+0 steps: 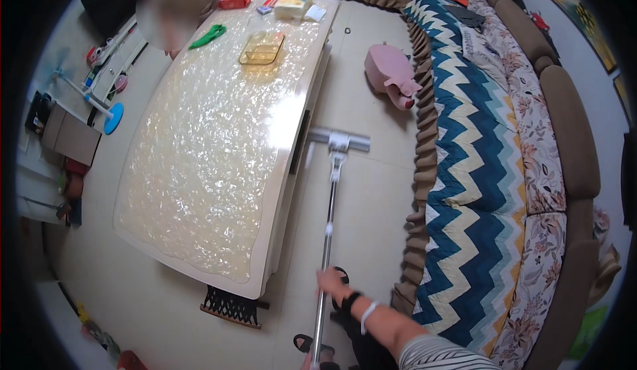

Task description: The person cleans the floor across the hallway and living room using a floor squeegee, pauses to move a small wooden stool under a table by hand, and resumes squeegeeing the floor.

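My right hand [330,282] is closed around the silver pole of a mop [328,231], with a dark band and a white band on its wrist. At the bottom edge, my left hand [324,355] shows only in part, wrapped at the upper end of the pole and mostly cut off. The mop's wide grey head [340,140] lies flat on the tiled floor [371,191], between the long table and the sofa. One end of the head reaches close to the table's side. My feet in black sandals [303,341] stand near the pole.
A long table [192,164] with a shiny clear cover stands left, bearing a glass tray [262,49], a green cloth [208,36] and a tissue box [293,5]. A pink plush toy [387,69] lies beside the sofa [478,191]. Another person [176,12] is at the far left.
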